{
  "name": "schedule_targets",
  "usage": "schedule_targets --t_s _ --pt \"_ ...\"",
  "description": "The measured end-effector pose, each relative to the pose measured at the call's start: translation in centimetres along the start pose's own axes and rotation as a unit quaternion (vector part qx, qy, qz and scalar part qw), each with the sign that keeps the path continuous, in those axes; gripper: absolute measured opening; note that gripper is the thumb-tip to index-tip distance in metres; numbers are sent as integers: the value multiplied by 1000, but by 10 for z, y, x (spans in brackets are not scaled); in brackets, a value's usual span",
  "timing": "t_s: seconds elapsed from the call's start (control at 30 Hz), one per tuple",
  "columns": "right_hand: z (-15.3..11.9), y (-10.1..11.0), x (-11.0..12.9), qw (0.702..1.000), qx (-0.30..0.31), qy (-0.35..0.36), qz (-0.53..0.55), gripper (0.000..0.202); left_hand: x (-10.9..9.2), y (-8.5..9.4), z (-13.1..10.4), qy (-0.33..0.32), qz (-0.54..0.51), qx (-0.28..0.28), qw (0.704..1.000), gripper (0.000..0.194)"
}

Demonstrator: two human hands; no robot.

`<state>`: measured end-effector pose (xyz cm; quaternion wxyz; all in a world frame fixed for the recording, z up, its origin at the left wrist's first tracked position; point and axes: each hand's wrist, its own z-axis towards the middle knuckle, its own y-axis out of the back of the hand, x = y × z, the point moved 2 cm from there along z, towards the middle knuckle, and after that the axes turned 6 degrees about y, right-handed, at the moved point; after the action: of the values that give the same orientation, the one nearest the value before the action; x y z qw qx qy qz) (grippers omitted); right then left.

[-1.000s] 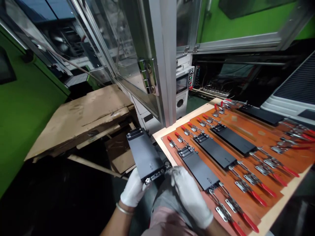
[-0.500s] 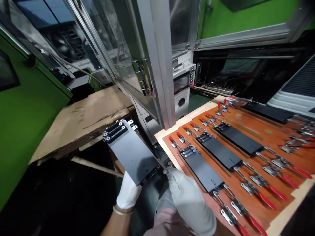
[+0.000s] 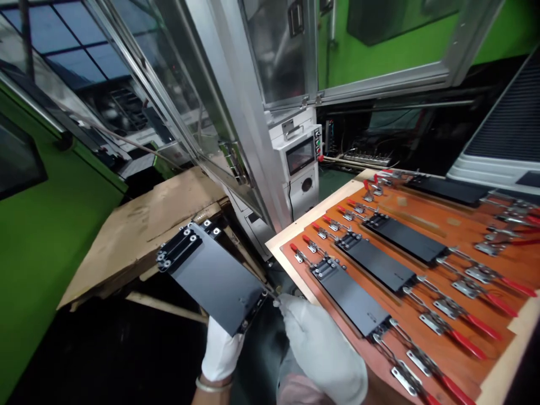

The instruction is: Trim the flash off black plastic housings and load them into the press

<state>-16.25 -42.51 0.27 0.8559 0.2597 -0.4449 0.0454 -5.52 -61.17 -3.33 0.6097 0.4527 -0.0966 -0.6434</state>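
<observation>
At 7 o'clock in our view, a dark plate [image 3: 217,281] tilts in midair, off the pale-edged tabletop [image 3: 316,212] at 4 o'clock. The left hand [image 3: 223,349], gloved in white, bears it from below at its 6 o'clock end; we see the grip holding the plate, though the fingers beneath are hidden. The right hand [image 3: 323,346], gloved too, is at 5 o'clock, its grip narrow and pinched on what seems a thin tool [image 3: 273,295], too blurred for us to name, beside the plate's 3 o'clock corner. On the orange board [image 3: 459,233] we count four similar plates [image 3: 352,298] with red-handled clamps [image 3: 468,343] about their ends; the three nearest appear fastened, while the far one at 3 o'clock we cannot judge. By our reading, those four are set in place and the fifth, in hand and unclamped, is partway through its handwork; how much remains, we cannot tell.
</observation>
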Motion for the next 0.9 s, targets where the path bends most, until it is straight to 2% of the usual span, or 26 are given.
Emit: schedule_targets --t_s 0.23,0.33,0.5,0.6,0.7,0.77,0.9 --pt "9 10 15 992 100 68 -46 32 -1 1 4 -11 -2 -26 1000 22" --pt "11 14 20 988 127 70 -56 35 -5 -1 4 -3 -9 -32 999 23" --pt "7 7 24 980 132 96 -115 31 -13 -7 10 26 -39 -31 998 26" --pt "-1 -1 22 972 108 144 -149 27 -20 -10 17 35 -46 -32 998 26" --pt "-5 -4 21 967 86 194 -139 26 -25 -11 21 52 -60 -48 996 26" --pt "-3 -3 21 971 84 187 -124 28 -28 -9 23 40 -46 -58 996 26" --pt "4 -3 25 978 117 110 -132 29 -31 -8 22 -9 5 -47 999 18"
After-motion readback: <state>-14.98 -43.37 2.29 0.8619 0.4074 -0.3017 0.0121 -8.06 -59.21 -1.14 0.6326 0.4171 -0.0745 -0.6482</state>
